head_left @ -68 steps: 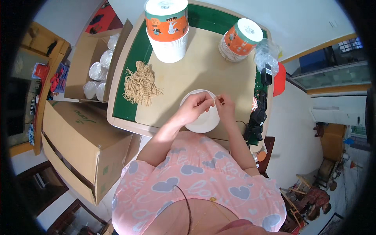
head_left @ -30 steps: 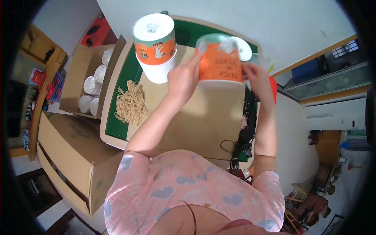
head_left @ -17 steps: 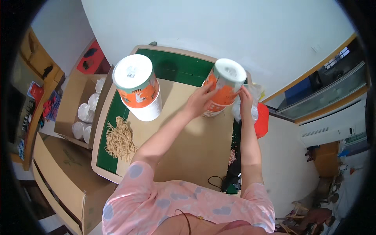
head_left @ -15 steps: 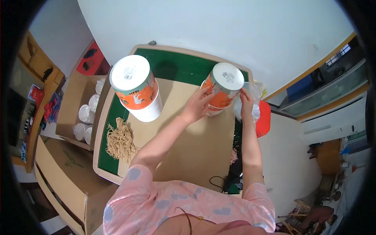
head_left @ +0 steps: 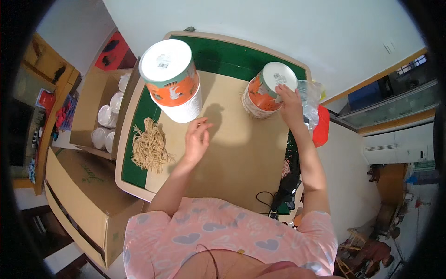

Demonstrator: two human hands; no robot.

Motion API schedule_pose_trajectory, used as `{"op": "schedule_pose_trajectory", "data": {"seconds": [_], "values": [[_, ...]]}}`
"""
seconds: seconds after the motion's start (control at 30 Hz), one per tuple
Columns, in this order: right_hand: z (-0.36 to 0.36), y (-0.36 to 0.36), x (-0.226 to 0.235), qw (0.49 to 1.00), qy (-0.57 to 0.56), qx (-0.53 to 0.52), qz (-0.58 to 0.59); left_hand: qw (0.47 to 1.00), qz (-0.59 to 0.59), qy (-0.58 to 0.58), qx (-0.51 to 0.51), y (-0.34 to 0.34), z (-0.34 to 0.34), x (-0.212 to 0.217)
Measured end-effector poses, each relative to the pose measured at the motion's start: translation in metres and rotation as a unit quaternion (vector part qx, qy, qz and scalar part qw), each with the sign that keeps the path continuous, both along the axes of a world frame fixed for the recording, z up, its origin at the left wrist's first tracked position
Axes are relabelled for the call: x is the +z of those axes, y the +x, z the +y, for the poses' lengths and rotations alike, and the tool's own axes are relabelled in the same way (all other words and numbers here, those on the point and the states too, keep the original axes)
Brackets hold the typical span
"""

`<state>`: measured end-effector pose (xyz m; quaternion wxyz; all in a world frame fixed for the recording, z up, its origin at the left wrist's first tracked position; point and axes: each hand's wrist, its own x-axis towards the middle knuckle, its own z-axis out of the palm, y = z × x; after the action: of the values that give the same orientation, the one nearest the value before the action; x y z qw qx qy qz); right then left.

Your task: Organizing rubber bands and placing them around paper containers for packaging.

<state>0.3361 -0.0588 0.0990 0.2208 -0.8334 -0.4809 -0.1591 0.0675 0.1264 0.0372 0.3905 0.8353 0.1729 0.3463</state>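
Two tall stacks of orange and white paper bowls stand on the table. My right hand (head_left: pixel 291 104) rests on the top and side of the right stack (head_left: pixel 267 90), gripping it. My left hand (head_left: pixel 197 139) hovers over the tan board (head_left: pixel 232 153) in the table's middle, fingers loosely curled, holding nothing. It is just below the left stack (head_left: pixel 172 79). A bundle of tan strings (head_left: pixel 147 145) lies to the left of that hand, on the green mat (head_left: pixel 139 121).
A clear plastic bag (head_left: pixel 310 100) and a red object (head_left: pixel 321 128) sit at the table's right edge. Black cables (head_left: pixel 285 183) hang at the right front. An open carton with white cups (head_left: pixel 107 123) and a large cardboard box (head_left: pixel 79 195) stand at the left.
I lifted an orange stack from the table's middle and set it down at the far right. My left hand has let go and drawn back toward the middle; my right hand stays on it.
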Motion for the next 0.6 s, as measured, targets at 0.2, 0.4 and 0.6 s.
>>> {"op": "schedule_pose_trajectory", "data": {"seconds": [0.2, 0.4, 0.6], "values": [[0.025, -0.017, 0.023, 0.996, -0.081, -0.001, -0.026, 0.984, -0.057, -0.094, 0.140, -0.043, 0.059, 0.020], [0.127, -0.089, 0.051, 0.957, 0.049, 0.161, 0.234, 0.986, -0.063, -0.073, 0.133, -0.030, 0.135, 0.069], [0.178, -0.117, 0.052, 0.924, 0.033, 0.187, 0.333, 0.991, -0.066, -0.109, 0.050, -0.016, 0.159, 0.092]]}}
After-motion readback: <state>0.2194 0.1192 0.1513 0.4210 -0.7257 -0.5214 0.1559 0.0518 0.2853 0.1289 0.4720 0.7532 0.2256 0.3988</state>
